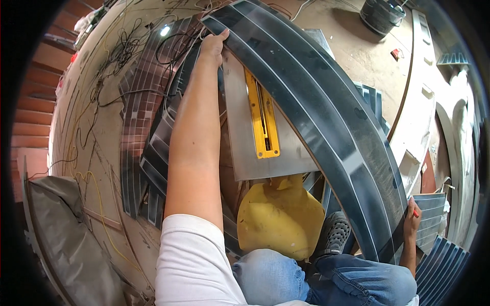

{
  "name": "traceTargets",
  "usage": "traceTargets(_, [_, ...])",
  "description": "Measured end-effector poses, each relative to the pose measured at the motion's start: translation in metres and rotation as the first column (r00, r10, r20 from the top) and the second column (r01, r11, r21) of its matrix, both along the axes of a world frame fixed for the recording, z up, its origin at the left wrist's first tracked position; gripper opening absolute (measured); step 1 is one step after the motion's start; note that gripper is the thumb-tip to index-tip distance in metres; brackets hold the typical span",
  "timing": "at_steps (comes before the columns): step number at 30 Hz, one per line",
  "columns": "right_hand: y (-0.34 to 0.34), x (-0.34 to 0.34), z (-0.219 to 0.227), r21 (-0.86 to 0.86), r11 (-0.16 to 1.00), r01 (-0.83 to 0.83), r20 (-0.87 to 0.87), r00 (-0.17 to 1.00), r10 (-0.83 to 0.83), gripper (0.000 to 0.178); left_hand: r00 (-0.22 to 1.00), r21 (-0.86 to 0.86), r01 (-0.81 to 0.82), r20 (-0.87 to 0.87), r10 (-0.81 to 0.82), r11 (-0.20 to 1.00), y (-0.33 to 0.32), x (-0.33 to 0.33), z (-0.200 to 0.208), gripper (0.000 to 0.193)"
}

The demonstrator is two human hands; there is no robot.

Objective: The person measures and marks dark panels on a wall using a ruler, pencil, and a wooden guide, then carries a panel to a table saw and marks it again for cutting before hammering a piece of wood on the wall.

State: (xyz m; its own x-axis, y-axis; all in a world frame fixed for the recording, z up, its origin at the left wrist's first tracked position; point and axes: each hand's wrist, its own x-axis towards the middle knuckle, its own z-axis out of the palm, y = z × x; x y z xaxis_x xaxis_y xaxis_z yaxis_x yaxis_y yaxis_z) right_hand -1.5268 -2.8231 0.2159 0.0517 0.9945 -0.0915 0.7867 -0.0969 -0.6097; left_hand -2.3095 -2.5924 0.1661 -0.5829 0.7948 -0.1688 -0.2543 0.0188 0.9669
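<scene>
A long dark panel (306, 97) with pale lines slants across the middle, from the far centre down to the lower right. My left hand (214, 47), arm stretched out, is closed on the panel's far left edge. At the near right edge my right hand (412, 220) grips the same panel, its fingers partly hidden. A small red stick-like thing (415, 214) shows between those fingers; its kind I cannot make out. Under the panel lies a grey board (242, 148), carrying a yellow slotted tool like a tile cutter (265, 122), partly covered by the panel.
A yellow plastic seat (280, 217) is just ahead of my knees. Striped panel pieces (138, 117) and tangled black cables (125, 48) lie left; more striped pieces (441, 268) sit lower right. A black bucket (382, 16) stands far right, near a long pale beam (419, 76).
</scene>
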Motion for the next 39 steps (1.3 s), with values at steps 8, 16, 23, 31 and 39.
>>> traceTargets(8, [-0.003, 0.003, 0.001, -0.004, 1.0, -0.02, 0.017, 1.0, 0.02, 0.045, 0.999, 0.026, 0.02, 0.028, -0.021, 0.999, -0.007, 0.01, 0.002, 0.037])
traceTargets(16, [-0.006, 0.0, 0.001, 0.007, 1.0, -0.008, 0.043, 0.999, 0.007, 0.046, 0.998, 0.069, 0.046, 0.03, -0.048, 0.997, -0.014, 0.01, 0.003, 0.041])
traceTargets(23, [-0.011, -0.001, -0.006, 0.089, 0.996, -0.01, 0.016, 1.0, 0.008, 0.047, 0.999, 0.11, 0.053, -0.001, -0.054, 0.993, -0.015, 0.007, 0.001, 0.042])
traceTargets(31, [-0.018, 0.002, -0.01, 0.1, 0.995, 0.027, 0.063, 0.997, -0.034, 0.048, 0.996, 0.098, 0.088, -0.012, -0.087, 0.991, -0.016, 0.008, -0.001, 0.048])
traceTargets(39, [-0.022, 0.005, -0.012, 0.106, 0.993, 0.05, 0.089, 0.994, -0.06, 0.048, 0.996, 0.136, 0.079, 0.022, -0.082, 0.988, -0.019, 0.01, -0.005, 0.047])
